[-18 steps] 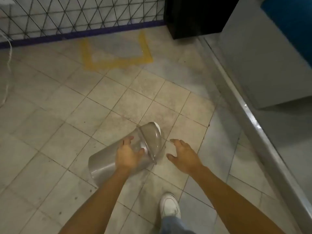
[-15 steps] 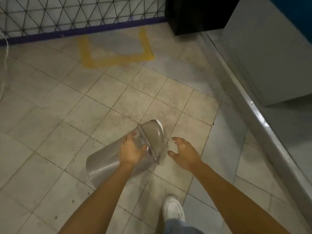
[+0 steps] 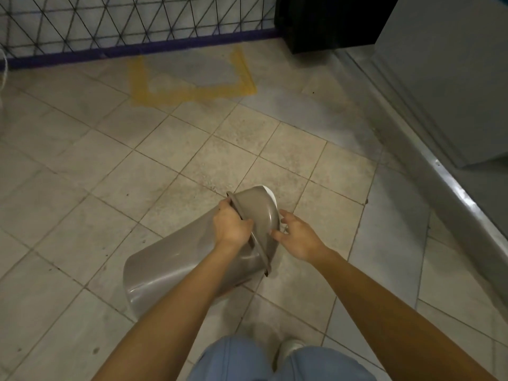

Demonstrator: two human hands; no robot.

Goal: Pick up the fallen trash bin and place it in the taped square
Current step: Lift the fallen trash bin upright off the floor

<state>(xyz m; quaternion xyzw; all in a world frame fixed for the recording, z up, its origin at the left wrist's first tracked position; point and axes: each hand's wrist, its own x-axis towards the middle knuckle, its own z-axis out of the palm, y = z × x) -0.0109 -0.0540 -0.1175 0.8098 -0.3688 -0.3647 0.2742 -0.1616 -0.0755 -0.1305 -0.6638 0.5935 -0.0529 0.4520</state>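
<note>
A grey plastic trash bin [image 3: 170, 265] with a domed swing lid lies on its side on the tiled floor, lid end pointing up and to the right. My left hand [image 3: 231, 224] grips the bin at the rim where the lid meets the body. On the lid's right side my right hand [image 3: 298, 237] touches it with fingers spread. The taped square [image 3: 192, 93], marked in yellow, lies on the floor farther ahead by the mesh fence.
A black wire mesh fence [image 3: 110, 26] with a purple base runs along the far edge. To the right of the square stands a black box [image 3: 330, 23]. A grey cabinet [image 3: 445, 78] and a metal floor rail [image 3: 453, 193] line the right side. My legs and a white shoe [image 3: 288, 350] are below.
My left hand has slid up from the bin's body to the lid rim and closed on it. My right hand has moved in to touch the lid. The camera has come closer.
</note>
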